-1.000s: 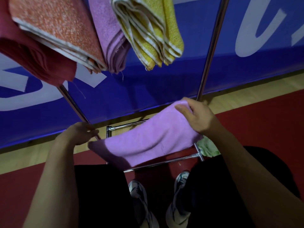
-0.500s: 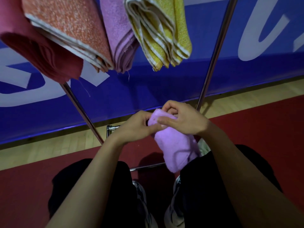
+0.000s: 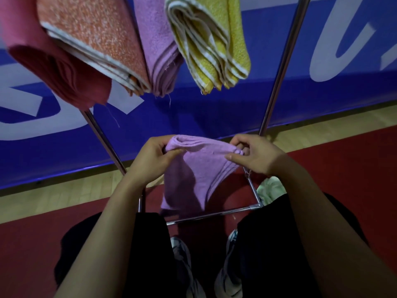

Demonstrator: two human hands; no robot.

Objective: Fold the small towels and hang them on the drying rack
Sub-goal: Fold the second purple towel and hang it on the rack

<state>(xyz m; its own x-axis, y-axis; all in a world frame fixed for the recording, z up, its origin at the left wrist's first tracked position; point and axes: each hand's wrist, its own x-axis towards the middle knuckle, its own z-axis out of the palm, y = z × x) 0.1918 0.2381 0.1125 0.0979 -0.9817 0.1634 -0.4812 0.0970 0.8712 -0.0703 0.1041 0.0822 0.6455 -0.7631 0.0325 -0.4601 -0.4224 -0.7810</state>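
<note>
A folded purple towel hangs between my hands over the rack's base. My left hand pinches its left top corner and my right hand grips the right top corner, so the folded edge runs level between them. Above, on the drying rack, hang several folded towels: a dark pink towel, an orange speckled towel, a second purple towel and a yellow striped towel. The rack's top bar is out of view.
The rack's metal uprights slant down to a square base frame on the red floor. A pale green cloth lies by the frame's right corner. A blue banner wall stands behind. My legs and shoes are below.
The towel was stretched wide, then my hands met and doubled it over. Now they have drawn apart again, holding the folded top edge taut while the rest hangs down.
</note>
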